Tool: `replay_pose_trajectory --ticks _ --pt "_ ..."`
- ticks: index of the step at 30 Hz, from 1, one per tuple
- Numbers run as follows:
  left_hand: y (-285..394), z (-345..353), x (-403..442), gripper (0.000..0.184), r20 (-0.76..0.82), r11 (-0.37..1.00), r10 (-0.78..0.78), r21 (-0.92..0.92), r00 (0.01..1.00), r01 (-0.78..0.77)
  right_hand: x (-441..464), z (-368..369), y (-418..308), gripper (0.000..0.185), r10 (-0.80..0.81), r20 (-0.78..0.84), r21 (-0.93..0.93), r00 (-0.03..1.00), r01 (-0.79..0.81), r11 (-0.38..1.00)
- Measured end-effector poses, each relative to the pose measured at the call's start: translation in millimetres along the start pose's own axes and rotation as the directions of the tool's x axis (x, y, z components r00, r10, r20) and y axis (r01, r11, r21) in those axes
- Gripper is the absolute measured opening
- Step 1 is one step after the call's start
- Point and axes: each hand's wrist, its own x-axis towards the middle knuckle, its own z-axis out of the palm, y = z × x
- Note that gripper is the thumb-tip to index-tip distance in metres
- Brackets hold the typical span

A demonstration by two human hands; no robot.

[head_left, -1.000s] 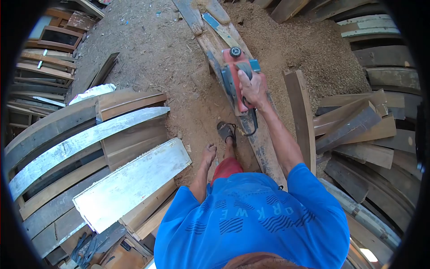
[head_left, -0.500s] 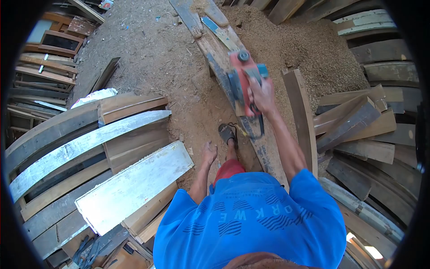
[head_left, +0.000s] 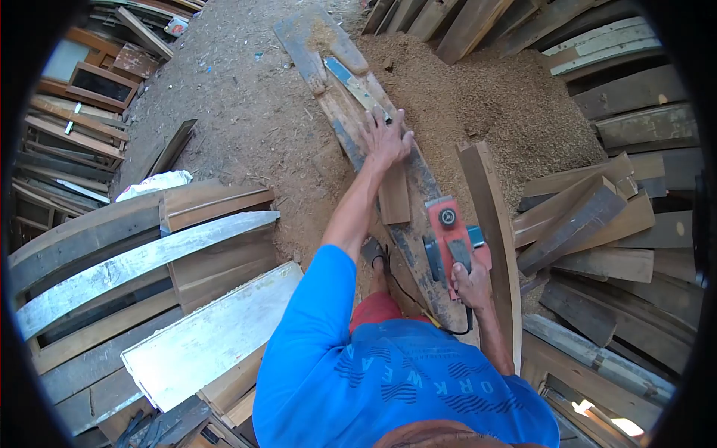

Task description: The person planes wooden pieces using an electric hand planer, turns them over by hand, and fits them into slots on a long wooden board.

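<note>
My right hand (head_left: pixel 472 284) is wrapped round the handle of a red electric planer (head_left: pixel 448 243), which is at the near right part of a long narrow bench (head_left: pixel 427 280). A cord runs from the planer's back. Farther up the bench my left hand (head_left: pixel 385 140) lies with fingers spread on a wooden board (head_left: pixel 394 198). Just beyond the fingertips is a blue and pale strip (head_left: pixel 351 81), lying lengthwise on the bench.
A long board (head_left: pixel 493 224) stands right of the bench, near piled planks (head_left: pixel 590 216). Wood shavings (head_left: pixel 508 112) cover the ground beyond. On the left are stacked boards, a white panel (head_left: pixel 213 336) on top. A sandalled foot (head_left: pixel 372 252) is beside the bench.
The planer in my right hand has moved back toward my body and right, uncovering the board. My left hand has reached forward from beside my leg onto that board, its fingers now spread.
</note>
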Motion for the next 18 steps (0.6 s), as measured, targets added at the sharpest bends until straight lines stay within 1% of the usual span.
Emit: replay_pose_trajectory --ticks 1,2,4,5,8,11,14,17,18 --pt "0.8 4.2 9.3 0.069 0.037 0.999 -0.018 0.041 0.999 0.016 -1.2 -1.9 6.0 0.051 -0.004 -0.003 -0.013 1.0 0.004 1.0" --pt "-1.6 7.3 16.4 0.068 0.05 1.0 -0.008 0.025 0.999 0.007 -1.5 -4.4 11.2 0.053 -0.006 -0.004 -0.027 1.0 0.006 1.0" --pt "-11.1 5.2 20.3 0.067 0.081 1.0 0.003 -0.003 0.997 -0.003 -2.0 -6.7 12.3 0.058 0.041 -0.006 0.031 0.999 -0.041 0.999" --pt "-13.7 6.3 15.6 0.061 -0.007 0.999 0.009 -0.038 1.0 -0.01 -3.2 -7.0 12.8 0.061 0.065 -0.003 0.062 0.998 -0.065 0.996" --pt "-25.2 -7.0 2.5 0.065 0.057 0.993 -0.071 -0.092 0.996 0.076 1.3 -10.5 19.8 0.064 0.059 0.029 0.061 0.998 -0.061 0.996" --pt "-31.8 -10.4 -17.0 0.076 -0.017 0.995 -0.095 0.039 0.995 0.096 4.1 -11.9 16.6 0.064 0.038 0.034 0.031 0.999 -0.039 0.999" --pt "-22.3 -5.9 -50.4 0.092 -0.24 0.966 -0.232 0.056 0.943 0.252 5.9 -16.2 12.0 0.062 0.082 0.109 0.067 0.991 -0.089 0.994" --pt "11.0 -11.5 -82.7 0.101 -0.111 0.911 -0.413 -0.057 0.904 0.409 8.6 -11.4 23.9 0.061 -0.009 0.058 0.06 0.998 0.006 0.998" --pt "19.9 -8.1 -89.9 0.103 -0.056 0.902 -0.429 -0.071 0.901 0.425 7.4 -11.8 18.9 0.06 0.012 0.074 0.079 0.997 -0.018 0.997"
